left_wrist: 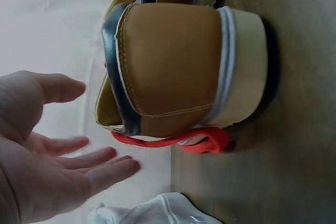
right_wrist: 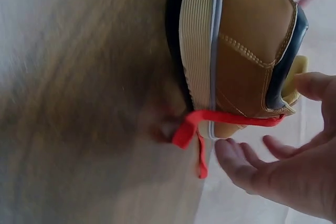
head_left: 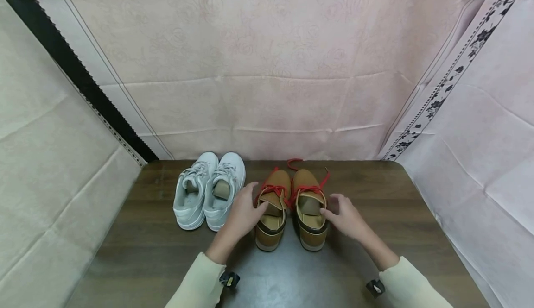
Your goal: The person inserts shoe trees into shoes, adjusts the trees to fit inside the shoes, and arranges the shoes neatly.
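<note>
A pair of brown shoes with red laces stands side by side on the wooden table, toes pointing to the wall. Beside the left brown shoe (head_left: 269, 239) is my left hand (head_left: 243, 211), thumb over its opening. The left wrist view shows the thumb and fingers of that hand spread, with a gap to the shoe's heel (left_wrist: 173, 61). At the outer side of the right brown shoe (head_left: 313, 238), my right hand (head_left: 345, 219) has its thumb at the collar. In the right wrist view its loosely bent fingers (right_wrist: 239, 169) lie beyond the loose red lace (right_wrist: 226, 117).
White sneakers (head_left: 225, 183) stand in a pair at the left of the brown shoes, close to my left hand. Pale patterned cloth (head_left: 267, 67) rises behind the far edge of the table (head_left: 167, 261) and along both sides.
</note>
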A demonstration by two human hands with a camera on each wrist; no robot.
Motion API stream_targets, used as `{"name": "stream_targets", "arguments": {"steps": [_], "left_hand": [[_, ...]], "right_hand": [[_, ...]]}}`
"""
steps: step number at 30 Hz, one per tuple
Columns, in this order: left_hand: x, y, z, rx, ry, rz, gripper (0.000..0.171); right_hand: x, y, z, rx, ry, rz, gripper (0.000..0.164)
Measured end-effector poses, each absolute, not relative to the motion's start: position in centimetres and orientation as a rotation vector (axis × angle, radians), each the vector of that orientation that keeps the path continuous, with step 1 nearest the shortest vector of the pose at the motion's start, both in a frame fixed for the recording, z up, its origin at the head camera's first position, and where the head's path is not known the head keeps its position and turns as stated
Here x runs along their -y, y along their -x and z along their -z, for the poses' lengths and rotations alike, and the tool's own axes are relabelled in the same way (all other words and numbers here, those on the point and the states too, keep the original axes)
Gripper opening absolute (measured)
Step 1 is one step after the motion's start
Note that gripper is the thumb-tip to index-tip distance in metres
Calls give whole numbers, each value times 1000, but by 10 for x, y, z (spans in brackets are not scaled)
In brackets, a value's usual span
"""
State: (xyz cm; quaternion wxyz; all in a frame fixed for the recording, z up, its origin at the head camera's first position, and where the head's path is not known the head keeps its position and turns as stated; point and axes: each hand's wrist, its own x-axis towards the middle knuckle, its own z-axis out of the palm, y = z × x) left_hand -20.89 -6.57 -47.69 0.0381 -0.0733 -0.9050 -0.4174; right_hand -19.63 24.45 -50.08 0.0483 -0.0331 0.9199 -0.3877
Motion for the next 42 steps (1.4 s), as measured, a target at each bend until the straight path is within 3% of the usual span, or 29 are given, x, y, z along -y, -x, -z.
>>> {"name": "stream_targets", "arguments": {"steps": [4, 13, 28, 42], "left_hand": [[72, 202, 488, 2881, 155, 1310, 65], [74, 200, 512, 2759, 136, 1736, 43], [64, 194, 523, 2599, 13, 1985, 48], [67, 216, 520, 2602, -42, 1890, 47]], "right_hand": [[-244, 192, 505, -2639, 95, 1216, 66], [-240, 187, 506, -2476, 141, 1394, 57], [-225, 184, 510, -2389, 225, 1532, 55], [-216, 218, 519, -2418, 214, 1504, 52]]}}
